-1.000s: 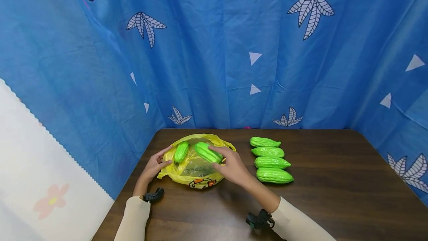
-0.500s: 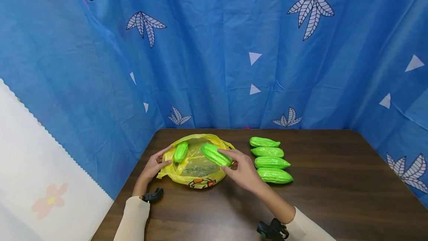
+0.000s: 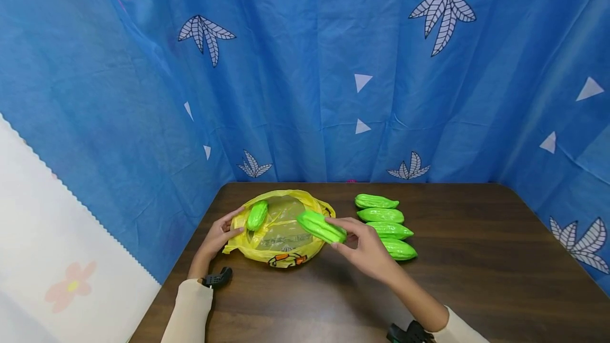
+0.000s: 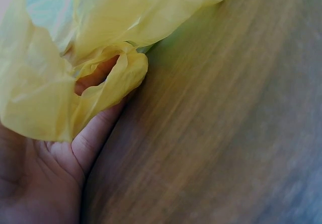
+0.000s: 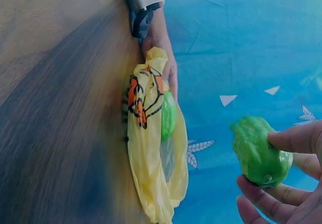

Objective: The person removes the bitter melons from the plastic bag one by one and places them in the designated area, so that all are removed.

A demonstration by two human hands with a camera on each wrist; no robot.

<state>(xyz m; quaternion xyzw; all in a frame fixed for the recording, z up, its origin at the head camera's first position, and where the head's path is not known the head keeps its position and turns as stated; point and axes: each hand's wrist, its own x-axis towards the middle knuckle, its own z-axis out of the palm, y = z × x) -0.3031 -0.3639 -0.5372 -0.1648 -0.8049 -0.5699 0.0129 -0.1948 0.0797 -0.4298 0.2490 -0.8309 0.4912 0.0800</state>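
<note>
My right hand [image 3: 364,247] grips a green bitter melon [image 3: 321,226] between thumb and fingers. The melon is raised over the right rim of a yellow plastic bag [image 3: 248,250]. In the right wrist view the same melon [image 5: 259,153] is seen end-on in the fingers. At the bag's left side, my left hand [image 3: 220,234] holds the rim. In the left wrist view the yellow film [image 4: 110,22] hides most of its fingers. Another bitter melon [image 3: 257,216] lies inside the bag at the left, and the bag's mouth is wide.
To the right of the bag, several bitter melons [image 3: 381,216] lie in a column on the dark wooden table [image 3: 476,258]. My right hand partly covers the nearest ones. A blue patterned curtain [image 3: 295,94] hangs behind the table.
My right hand has moved right and slightly toward me with its bitter melon, from above the bag's middle to its right rim. The left hand and bag have stayed put.
</note>
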